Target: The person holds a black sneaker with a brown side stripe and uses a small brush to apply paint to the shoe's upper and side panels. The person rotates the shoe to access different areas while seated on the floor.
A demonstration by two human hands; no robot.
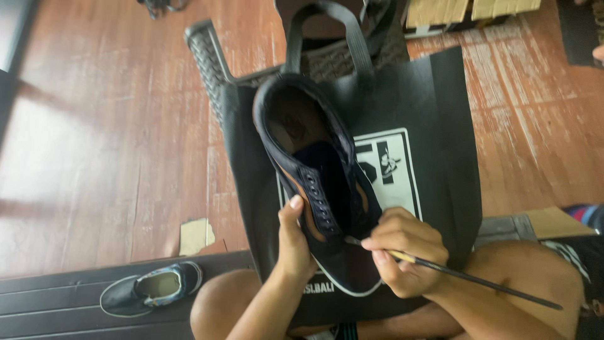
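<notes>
1. The left hand (294,242) grips the dark navy shoe (318,182) at its side near the toe, thumb up along the brown stripe and fingers wrapped underneath, which seems to steady it and tilt the opening toward the person's view
2. The right hand (406,250) has its fingers pressed together, pinching a thin black paintbrush (465,276); the handle trails off toward 4 o'clock, and the tip meets the shoe's upper just below the eyelets, a pen-like hold that suits fine work
3. The shoe sits at the centre of the view, heel toward 12 o'clock and toe toward 6, held above a black tote bag (440,157) spread over the lap, probably as a cover for the legs
4. The bag carries a white printed panel, and its handles loop toward 12 o'clock over a woven dark chair (207,50)
5. At 8 o'clock a second shoe (151,288) lies on dark boards, with a scrap of cardboard (195,236) just beside it
6. The floor (94,145) is reddish wood planking with bright light glaring across it toward 9 o'clock
</notes>
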